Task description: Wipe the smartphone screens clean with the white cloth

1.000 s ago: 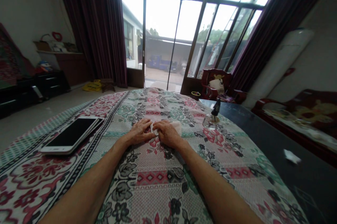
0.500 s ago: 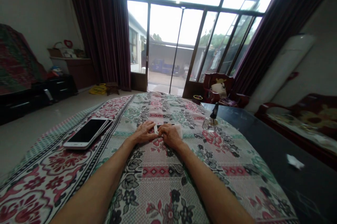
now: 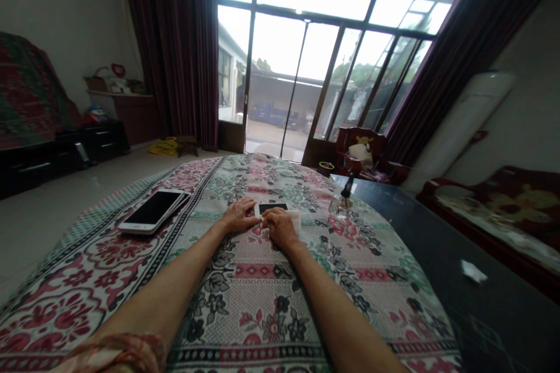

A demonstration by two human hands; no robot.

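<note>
A white smartphone [image 3: 273, 207] with a dark screen lies sideways on the flowered tablecloth [image 3: 271, 279]. My left hand [image 3: 240, 216] grips its left end, thumb at the near side and fingers at the far side. Over the phone's near edge, my right hand [image 3: 280, 227] has its fingers pinched together on a thin white tissue [image 3: 296, 219]. Part of the tissue spreads out to the right from beneath that hand. The right hand hides the lower part of the phone.
Stacked white phones [image 3: 153, 211] lie to the left. To the right stands a clear bottle [image 3: 340, 206] with a black top. A crumpled white paper [image 3: 473, 272] is on the dark surface [image 3: 431, 244] at right. Beyond the table are a wooden chair [image 3: 361, 148] and glass doors.
The right hand has shifted slightly toward the near edge, baring more of the phone's dark screen. The left hand stays at the phone's left end. The camera view has tilted a little.
</note>
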